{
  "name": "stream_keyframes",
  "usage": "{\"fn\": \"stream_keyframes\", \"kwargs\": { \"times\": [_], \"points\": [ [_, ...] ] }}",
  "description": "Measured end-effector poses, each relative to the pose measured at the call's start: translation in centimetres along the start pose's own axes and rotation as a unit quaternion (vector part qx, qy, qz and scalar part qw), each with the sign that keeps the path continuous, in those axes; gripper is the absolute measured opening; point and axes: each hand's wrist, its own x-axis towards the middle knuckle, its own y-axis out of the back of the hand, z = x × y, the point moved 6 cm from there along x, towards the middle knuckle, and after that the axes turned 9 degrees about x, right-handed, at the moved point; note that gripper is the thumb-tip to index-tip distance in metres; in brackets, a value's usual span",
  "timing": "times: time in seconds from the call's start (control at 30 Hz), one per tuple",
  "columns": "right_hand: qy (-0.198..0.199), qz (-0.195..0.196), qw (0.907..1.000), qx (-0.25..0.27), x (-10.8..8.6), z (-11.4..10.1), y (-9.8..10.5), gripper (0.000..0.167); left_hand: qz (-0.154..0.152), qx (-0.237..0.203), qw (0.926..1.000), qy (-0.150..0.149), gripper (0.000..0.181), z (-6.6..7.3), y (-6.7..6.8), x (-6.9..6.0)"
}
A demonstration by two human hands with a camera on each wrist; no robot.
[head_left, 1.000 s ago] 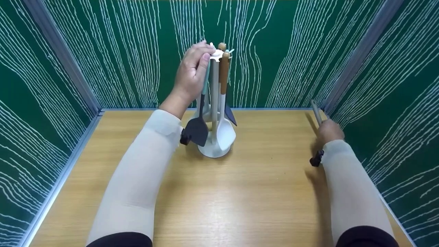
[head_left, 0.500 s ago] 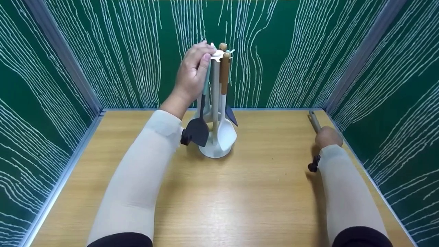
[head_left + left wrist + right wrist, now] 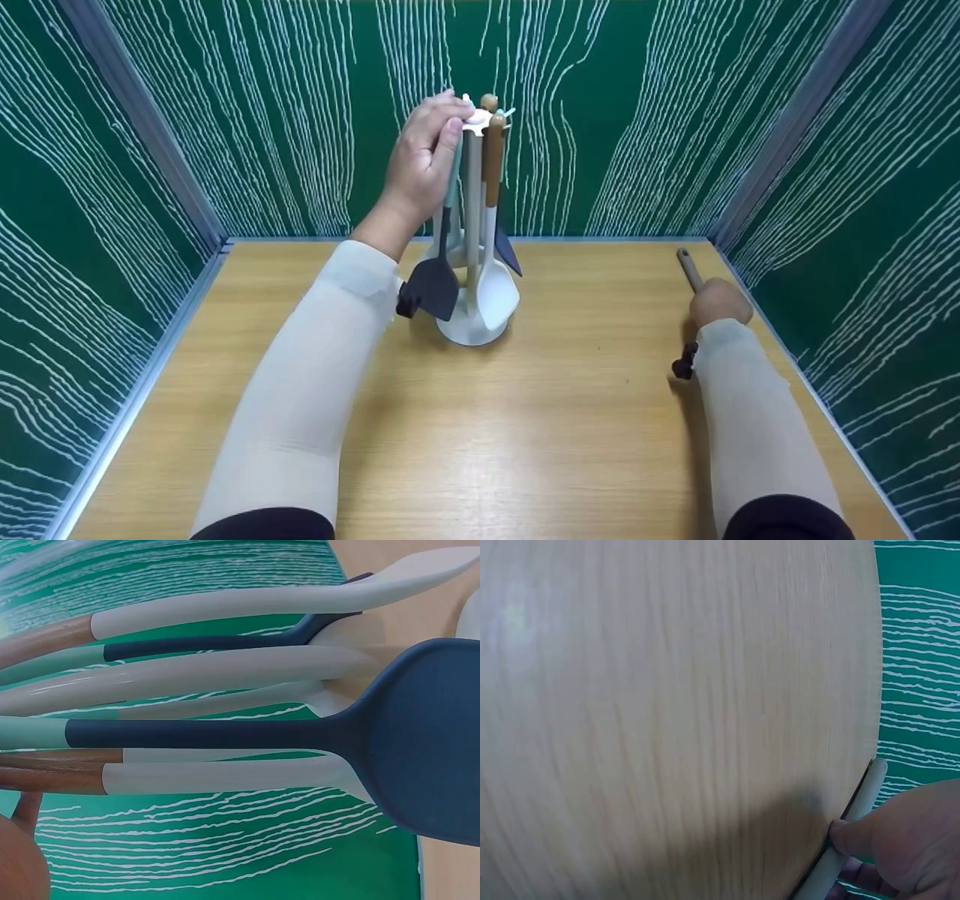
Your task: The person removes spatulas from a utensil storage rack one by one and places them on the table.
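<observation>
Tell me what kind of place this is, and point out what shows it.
Probably a purpose-built work booth rather than a real kitchen: a wooden table is enclosed by green panels with wavy white lines, grey posts mark the corners, and a stand of utensils stands on the tabletop.

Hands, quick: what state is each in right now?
Left hand: resting on top of the stand; whether it grips, cannot be told.
Right hand: closed, holding the grey handle.
</observation>
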Motion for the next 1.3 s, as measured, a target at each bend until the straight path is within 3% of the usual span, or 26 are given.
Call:
{"fn": "stream_keyframes", "kwargs": {
  "times": [0.23,0.33,0.43,0.53,0.63,0.7,0.77,0.9,1.03,1.23,1.3],
  "points": [
    [0.013,0.019,0.9995,0.021,2.0,-1.1,0.3,0.039,0.005,-0.003,0.9999,-0.012,0.039,0.1,0.1,0.2],
    [0.044,0.048,0.9961,0.060,3.0,-3.4,1.1,0.039,0.006,0.000,0.9999,-0.013,0.039,0.1,0.2,0.2],
    [0.102,0.078,0.9860,0.107,2.3,-7.3,2.6,0.045,0.005,0.001,0.9999,-0.010,0.039,0.1,0.2,0.1],
    [0.183,0.139,0.9590,0.166,-0.1,-11.7,4.4,0.048,0.005,-0.003,1.0000,-0.004,0.039,0.1,0.1,-0.1],
    [0.278,0.209,0.9060,0.241,-3.4,-15.9,5.7,0.043,0.005,-0.008,1.0000,0.002,0.039,0.1,-0.1,-0.2],
    [0.327,0.225,0.8727,0.284,-5.6,-18.4,6.5,0.037,0.003,-0.012,0.9999,0.006,0.039,0.1,-0.3,-0.2],
    [0.365,0.220,0.8494,0.312,-7.5,-20.8,7.1,0.034,0.001,-0.015,0.9998,0.008,0.039,0.1,-0.4,-0.2],
    [0.401,0.181,0.8315,0.339,-10.6,-25.0,8.4,0.035,0.003,-0.021,0.9997,0.007,0.039,0.2,-0.3,-0.1],
    [0.419,0.148,0.8239,0.352,-12.9,-28.4,9.4,0.040,0.005,-0.017,0.9998,0.001,0.039,0.3,-0.1,-0.1],
    [0.444,0.099,0.8205,0.347,-15.5,-32.8,9.9,0.044,0.001,0.002,0.9999,0.011,0.040,0.3,0.1,0.1],
    [0.456,0.074,0.8115,0.358,-16.1,-34.1,9.8,0.045,0.000,0.016,0.9998,0.014,0.041,0.4,0.2,0.2]
  ]
}}
